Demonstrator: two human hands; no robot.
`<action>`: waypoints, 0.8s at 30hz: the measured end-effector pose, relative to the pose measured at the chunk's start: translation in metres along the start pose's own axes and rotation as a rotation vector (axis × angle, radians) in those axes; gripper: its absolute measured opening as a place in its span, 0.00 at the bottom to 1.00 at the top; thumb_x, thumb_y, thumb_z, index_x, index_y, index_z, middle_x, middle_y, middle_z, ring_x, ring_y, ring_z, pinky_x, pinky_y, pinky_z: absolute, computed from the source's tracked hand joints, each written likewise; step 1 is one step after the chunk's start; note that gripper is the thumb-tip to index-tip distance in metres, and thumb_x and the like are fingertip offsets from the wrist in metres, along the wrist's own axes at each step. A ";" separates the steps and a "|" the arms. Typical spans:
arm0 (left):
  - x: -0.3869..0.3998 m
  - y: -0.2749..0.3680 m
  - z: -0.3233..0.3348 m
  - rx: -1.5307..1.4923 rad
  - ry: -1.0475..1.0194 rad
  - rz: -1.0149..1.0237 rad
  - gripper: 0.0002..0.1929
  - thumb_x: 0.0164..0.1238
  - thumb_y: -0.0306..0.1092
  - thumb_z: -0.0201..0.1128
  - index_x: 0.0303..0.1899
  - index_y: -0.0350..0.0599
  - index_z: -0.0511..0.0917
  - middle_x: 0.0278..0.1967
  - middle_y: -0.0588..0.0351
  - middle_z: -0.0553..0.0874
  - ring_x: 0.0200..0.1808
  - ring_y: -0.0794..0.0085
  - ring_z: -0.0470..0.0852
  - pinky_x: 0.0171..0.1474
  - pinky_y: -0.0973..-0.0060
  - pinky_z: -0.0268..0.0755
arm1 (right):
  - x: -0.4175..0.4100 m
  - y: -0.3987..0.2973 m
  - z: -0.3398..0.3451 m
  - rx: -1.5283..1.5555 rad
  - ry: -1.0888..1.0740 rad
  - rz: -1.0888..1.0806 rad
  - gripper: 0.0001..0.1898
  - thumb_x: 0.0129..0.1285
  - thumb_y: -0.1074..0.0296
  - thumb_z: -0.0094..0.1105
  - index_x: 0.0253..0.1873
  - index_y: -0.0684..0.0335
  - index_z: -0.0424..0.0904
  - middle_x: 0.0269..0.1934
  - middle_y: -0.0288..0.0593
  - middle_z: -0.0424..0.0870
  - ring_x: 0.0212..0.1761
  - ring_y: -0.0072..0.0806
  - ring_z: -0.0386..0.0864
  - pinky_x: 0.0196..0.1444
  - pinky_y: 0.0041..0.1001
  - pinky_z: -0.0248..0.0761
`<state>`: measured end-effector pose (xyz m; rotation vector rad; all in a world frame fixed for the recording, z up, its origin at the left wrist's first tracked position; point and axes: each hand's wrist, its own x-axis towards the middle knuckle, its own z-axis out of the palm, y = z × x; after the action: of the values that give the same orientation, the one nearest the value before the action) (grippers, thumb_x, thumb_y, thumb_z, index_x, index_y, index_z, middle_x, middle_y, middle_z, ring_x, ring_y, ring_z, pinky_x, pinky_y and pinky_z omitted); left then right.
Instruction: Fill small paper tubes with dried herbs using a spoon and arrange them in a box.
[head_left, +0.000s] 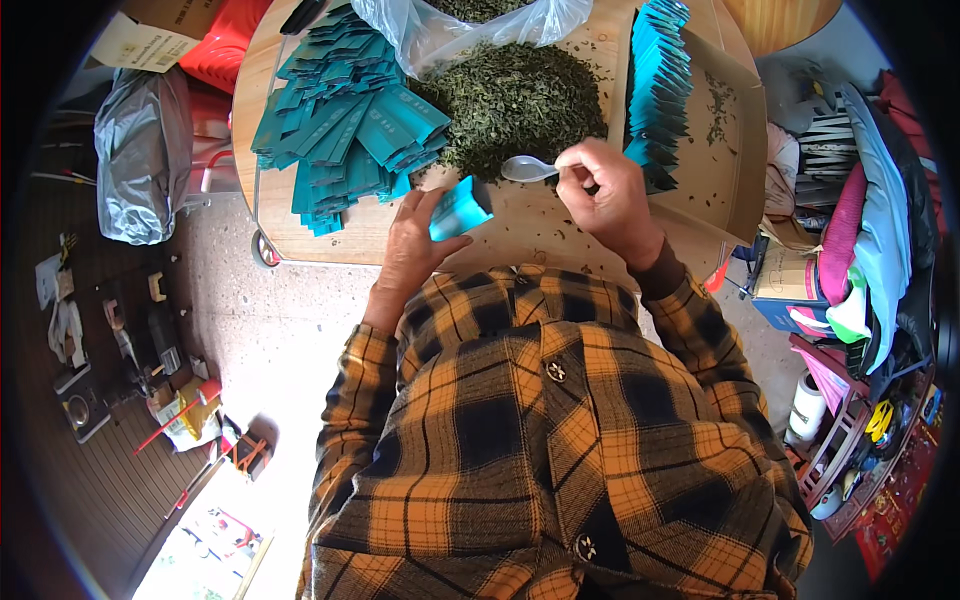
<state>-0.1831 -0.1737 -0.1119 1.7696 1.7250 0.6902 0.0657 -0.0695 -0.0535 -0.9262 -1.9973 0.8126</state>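
My left hand (416, 234) holds one teal foil sachet (459, 213) by its side, its mouth spread apart and facing up and to the right. In my right hand (604, 196) is the handle of a white spoon (526, 169); its bowl lies at the near edge of a heap of dried green leaves (525, 101), and I see no leaf in it. Left of the heap, many flat teal sachets (352, 124) lie fanned in an overlapping pile. To the right, a row of teal sachets (658, 90) stands packed on edge in a shallow cardboard box (720, 157).
A clear plastic bag (480, 34) with more leaves sits behind the heap. Loose leaf bits dot the wooden tabletop (517, 240). A grey plastic bag (142, 157) hangs beyond the table's left edge. Clothes (874, 217) and cartons (787, 277) crowd the right side.
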 end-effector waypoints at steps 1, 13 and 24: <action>-0.005 -0.003 -0.002 0.006 0.017 -0.026 0.36 0.45 0.37 0.79 0.59 0.41 0.74 0.51 0.42 0.78 0.53 0.46 0.77 0.55 0.57 0.73 | -0.009 0.003 0.002 0.020 -0.035 0.091 0.03 0.61 0.74 0.62 0.38 0.66 0.79 0.26 0.36 0.76 0.23 0.17 0.68 0.26 0.21 0.64; -0.019 -0.023 -0.007 0.026 0.046 -0.122 0.38 0.45 0.40 0.80 0.60 0.38 0.74 0.53 0.39 0.77 0.56 0.46 0.78 0.57 0.57 0.74 | -0.041 0.045 0.048 0.289 -0.284 0.414 0.10 0.69 0.71 0.56 0.47 0.72 0.82 0.32 0.47 0.88 0.32 0.24 0.85 0.37 0.23 0.78; -0.016 -0.022 -0.008 -0.008 0.062 -0.127 0.37 0.45 0.39 0.80 0.60 0.38 0.74 0.52 0.41 0.78 0.54 0.47 0.78 0.55 0.57 0.74 | -0.044 0.059 0.049 0.045 -0.082 0.064 0.10 0.68 0.73 0.59 0.50 0.71 0.82 0.40 0.51 0.88 0.39 0.34 0.87 0.42 0.27 0.78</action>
<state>-0.2044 -0.1887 -0.1216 1.6323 1.8555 0.7029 0.0631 -0.0845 -0.1406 -0.9481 -2.0197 0.9413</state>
